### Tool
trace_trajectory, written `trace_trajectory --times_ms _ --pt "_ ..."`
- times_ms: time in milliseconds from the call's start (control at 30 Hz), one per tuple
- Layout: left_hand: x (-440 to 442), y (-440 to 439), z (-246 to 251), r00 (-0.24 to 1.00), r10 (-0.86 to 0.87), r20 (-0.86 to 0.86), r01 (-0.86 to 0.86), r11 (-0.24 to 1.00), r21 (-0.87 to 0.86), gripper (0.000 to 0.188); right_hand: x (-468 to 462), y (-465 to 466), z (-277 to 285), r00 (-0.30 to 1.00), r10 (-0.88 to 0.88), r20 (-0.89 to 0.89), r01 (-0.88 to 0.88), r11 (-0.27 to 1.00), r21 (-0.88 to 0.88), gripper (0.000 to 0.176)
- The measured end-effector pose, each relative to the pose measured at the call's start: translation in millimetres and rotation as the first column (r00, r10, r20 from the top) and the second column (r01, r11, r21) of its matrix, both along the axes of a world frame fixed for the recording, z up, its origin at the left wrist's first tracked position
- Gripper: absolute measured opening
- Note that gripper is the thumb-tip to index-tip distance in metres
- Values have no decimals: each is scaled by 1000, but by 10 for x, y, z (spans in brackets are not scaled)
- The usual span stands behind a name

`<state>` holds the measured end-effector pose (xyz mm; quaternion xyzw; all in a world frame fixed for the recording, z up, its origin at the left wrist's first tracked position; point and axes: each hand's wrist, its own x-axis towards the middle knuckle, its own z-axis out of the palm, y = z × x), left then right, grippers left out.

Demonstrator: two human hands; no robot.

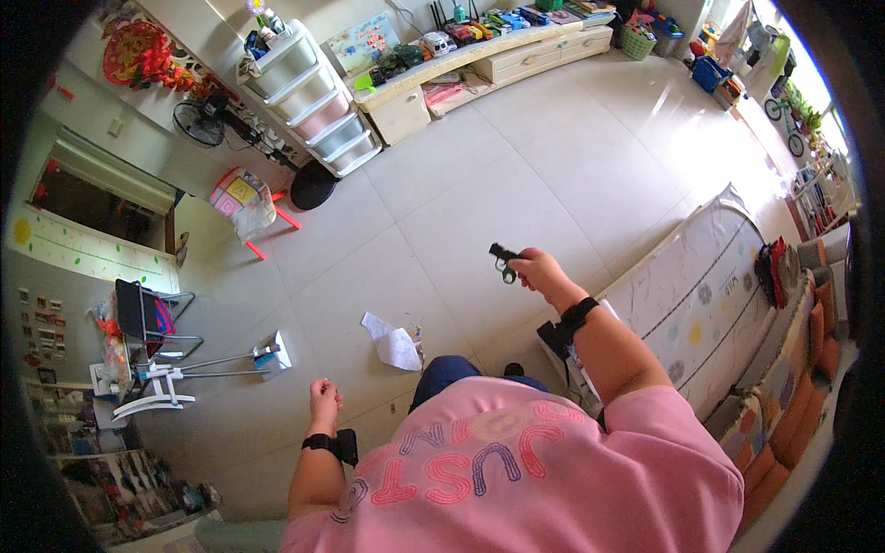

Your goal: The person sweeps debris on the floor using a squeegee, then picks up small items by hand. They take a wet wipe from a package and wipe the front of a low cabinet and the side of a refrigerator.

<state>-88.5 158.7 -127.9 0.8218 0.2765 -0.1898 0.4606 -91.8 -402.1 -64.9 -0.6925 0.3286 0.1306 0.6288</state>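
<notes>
My right hand (536,268) is stretched out over the tiled floor and grips a small black toy pistol (505,253), its barrel pointing to the left. A dark round ring shows below the grip. Lower on the left, my left hand (325,399) hangs with its fingers curled. A tiny pale spot shows at its fingertips, too small to tell whether something is held. Crumpled white paper (395,345) lies on the floor between the hands, with small bits of debris at its right side.
A long dustpan and broom (271,354) lie at left near a folding chair (142,314). Farther off stand a child's stool (243,197), a black fan base (312,185) and a drawer tower (314,104). A covered low table (691,304) borders my right side. Toy vehicles (442,43) line the cabinet.
</notes>
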Motion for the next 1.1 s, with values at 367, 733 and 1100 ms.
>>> trace_trajectory --times_ms 367,733,1100 --pt "3118 -1652 -152 933 -335 -135 339 941 10 25 1643 -1488 -256 962 -271 -28 272 961 39 23" --pt "5711 -5119 -116 719 -695 20 693 713 -109 30 1604 -3793 -675 629 -770 -108 775 612 157 16" --pt "7188 -6829 -22 712 -650 -267 681 732 35 37 3492 -6273 -443 715 -698 21 692 712 120 18"
